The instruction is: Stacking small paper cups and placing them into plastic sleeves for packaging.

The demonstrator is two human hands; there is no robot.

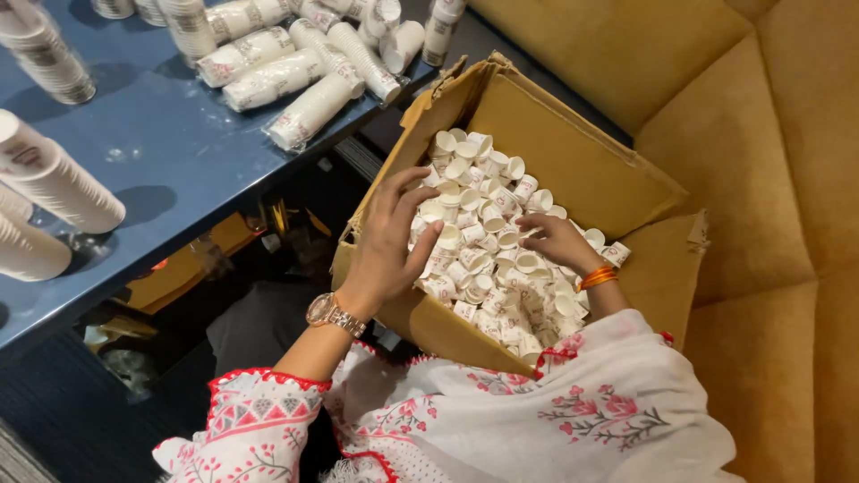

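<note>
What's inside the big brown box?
The box holds lots of loose little white paper cups. Both hands, left and right, rest on the pile. The cups hide the box's bottom.

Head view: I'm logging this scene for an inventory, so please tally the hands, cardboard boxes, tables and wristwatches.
Hands: 2, left hand and right hand
cardboard box: 1
blue table: 1
wristwatch: 1
Total: 5

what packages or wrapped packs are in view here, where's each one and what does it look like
Open brown cardboard box: on the mustard sofa, full of loose small white paper cups; left hand and right hand reach in.
Clear plastic sleeves of stacked white cups: lying on the blue table, top centre.
Unwrapped cup stacks: table's left edge.
</note>
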